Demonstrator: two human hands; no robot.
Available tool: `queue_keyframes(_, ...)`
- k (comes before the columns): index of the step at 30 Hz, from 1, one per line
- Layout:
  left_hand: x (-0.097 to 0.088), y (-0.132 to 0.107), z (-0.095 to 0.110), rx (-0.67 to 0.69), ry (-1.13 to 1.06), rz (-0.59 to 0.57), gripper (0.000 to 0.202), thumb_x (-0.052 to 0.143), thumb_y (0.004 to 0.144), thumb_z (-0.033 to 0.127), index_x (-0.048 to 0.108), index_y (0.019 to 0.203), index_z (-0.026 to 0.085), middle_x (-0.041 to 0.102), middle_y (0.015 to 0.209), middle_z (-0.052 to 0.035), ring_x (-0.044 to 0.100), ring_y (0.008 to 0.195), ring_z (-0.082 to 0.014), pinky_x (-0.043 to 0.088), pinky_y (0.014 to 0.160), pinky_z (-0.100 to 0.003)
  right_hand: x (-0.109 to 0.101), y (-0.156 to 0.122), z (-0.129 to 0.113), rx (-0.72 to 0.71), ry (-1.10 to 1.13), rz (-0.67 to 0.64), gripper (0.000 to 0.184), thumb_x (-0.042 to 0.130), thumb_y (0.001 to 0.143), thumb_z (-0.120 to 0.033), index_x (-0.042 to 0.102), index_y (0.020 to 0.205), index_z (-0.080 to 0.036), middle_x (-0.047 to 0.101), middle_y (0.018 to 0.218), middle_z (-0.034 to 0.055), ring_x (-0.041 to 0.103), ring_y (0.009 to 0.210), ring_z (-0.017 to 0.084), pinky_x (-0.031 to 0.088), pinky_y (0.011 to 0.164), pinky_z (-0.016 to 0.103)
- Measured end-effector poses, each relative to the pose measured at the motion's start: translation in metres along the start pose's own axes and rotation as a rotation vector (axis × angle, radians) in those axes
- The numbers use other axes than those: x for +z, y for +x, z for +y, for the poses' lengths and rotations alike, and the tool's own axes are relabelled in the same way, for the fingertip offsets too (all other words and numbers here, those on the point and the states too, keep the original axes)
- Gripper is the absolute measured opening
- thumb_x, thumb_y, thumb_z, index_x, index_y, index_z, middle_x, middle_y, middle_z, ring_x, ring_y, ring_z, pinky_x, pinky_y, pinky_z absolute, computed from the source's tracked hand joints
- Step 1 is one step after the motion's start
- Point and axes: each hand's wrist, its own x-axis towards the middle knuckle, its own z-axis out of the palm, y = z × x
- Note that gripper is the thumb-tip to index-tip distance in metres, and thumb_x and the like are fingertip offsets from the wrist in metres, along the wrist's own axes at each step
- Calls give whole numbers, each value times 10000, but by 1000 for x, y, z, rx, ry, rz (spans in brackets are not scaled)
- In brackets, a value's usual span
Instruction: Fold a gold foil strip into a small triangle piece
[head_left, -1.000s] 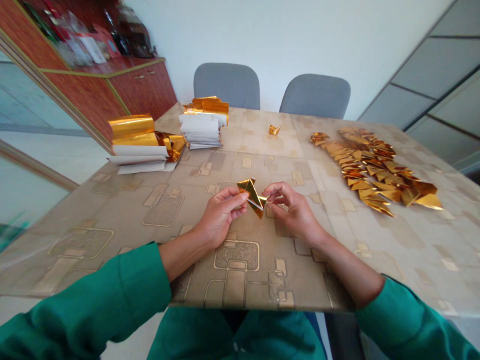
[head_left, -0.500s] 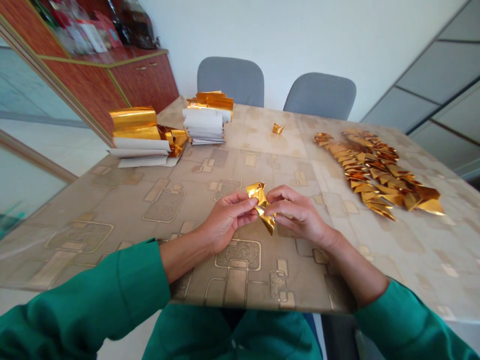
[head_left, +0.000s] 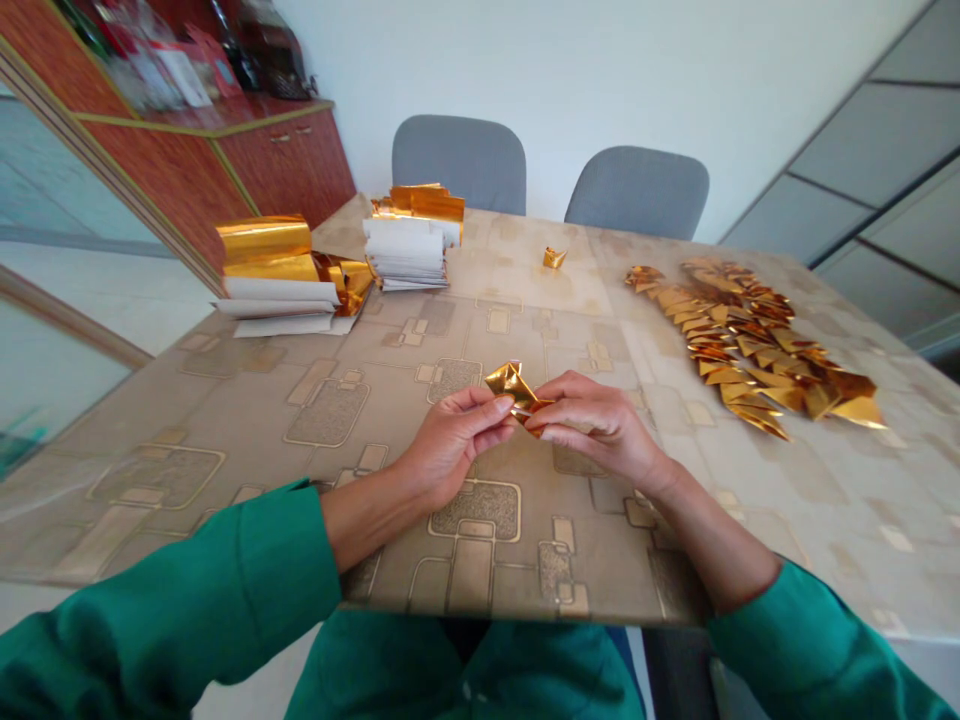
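Head camera view: the left hand [head_left: 450, 445] and right hand [head_left: 600, 425] come together at the middle of the frame, both clamped on a folded gold foil piece [head_left: 510, 385]. The left thumb and fingers pinch the foil's left part, with the left palm turned inward. The right hand reaches in from the other side, its fingers lying nearly flat and pressing the foil's right end, which is partly hidden. Both wrists are bent slightly, and the forearms angle inward from green sleeves [head_left: 277, 570]. The hands hover over the patterned table [head_left: 225, 400]. Farther out, a row of gold foil triangles [head_left: 750, 345] lies piled at the right of the table. A small gold fold [head_left: 554, 258] sits alone near the far edge. At the upper left of the table are two stacks of white paper and gold foil [head_left: 409, 250]. Beyond the table stand two gray chairs [head_left: 457, 160].
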Motion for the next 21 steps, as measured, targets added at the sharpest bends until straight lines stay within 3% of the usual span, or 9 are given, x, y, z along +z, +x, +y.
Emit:
queue_keyframes(4, 1, -2, -5, 63, 71, -7, 253, 855, 617, 220, 616, 645, 143, 701, 698, 14, 645, 636, -70, 537, 662, -188, 11, 0, -1, 137, 89, 73, 41, 694, 859, -240, 704, 897, -226, 692, 865, 26, 639, 798, 151, 490, 737, 309)
queue_keyframes(8, 1, -5, -8, 111, 136, -14, 265, 852, 628, 243, 611, 657, 139, 718, 719, -6, 647, 629, -74, 531, 649, -192, 17, 0, -3, 298, 161, 121, 110, 699, 832, -271, 618, 804, -202, 643, 759, -17, 570, 691, 114, 455, 664, 266)
queue_keyframes(12, 0, -5, -6, 65, 147, -60, 258, 854, 638, 244, 628, 700, 138, 734, 758, -19, 674, 648, -89, 550, 663, -205, 17, -1, -4, 351, 207, 113, 147, 665, 830, -286, 584, 749, -194, 613, 712, -22, 524, 652, 108, 426, 632, 262)
queue_keyframes(15, 0, -3, -4, 23, 145, -119, 266, 814, 710, 341, 670, 807, 139, 753, 802, -54, 708, 695, -119, 574, 703, -233, 16, -2, -3, 378, 190, 124, 141, 656, 821, -277, 572, 745, -192, 592, 700, -25, 499, 632, 105, 404, 612, 260)
queue_keyframes(21, -2, -2, -8, 79, 225, -127, 263, 784, 756, 377, 684, 812, 140, 762, 825, -79, 735, 777, -164, 586, 738, -259, 11, -4, 0, 459, 183, 83, 155, 663, 818, -308, 587, 755, -187, 589, 691, -24, 483, 608, 102, 385, 579, 252)
